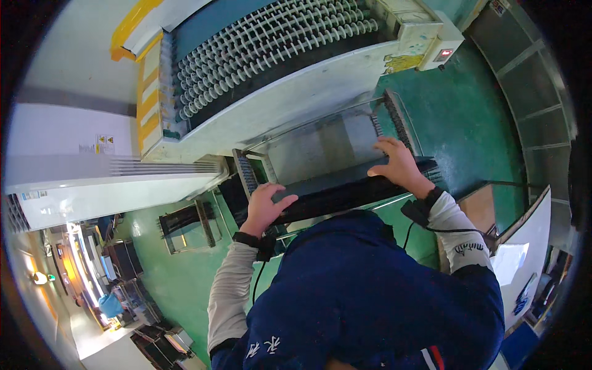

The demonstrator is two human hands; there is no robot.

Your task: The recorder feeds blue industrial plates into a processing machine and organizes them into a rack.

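Note:
My left hand [264,208] hovers at the left part of a slotted rack, thumb and fingers apart and nothing visible between them. My right hand [398,165] is over the rack's right part, also spread with a gap between thumb and fingers. Between and below the hands lies a row of dark thin panels [345,196], standing close together in the rack. A dull grey flat surface [308,151] shows beyond them. Toothed bars [401,120] line the rack's sides. Whether my fingertips touch any panel, I cannot tell.
Ahead stands a conveyor machine with rows of white rollers [271,52] and a small control box [443,52]. A white cabinet [105,166] is at the left. Another rack [188,223] stands on the green floor [154,265]. A white board [524,259] leans at the right.

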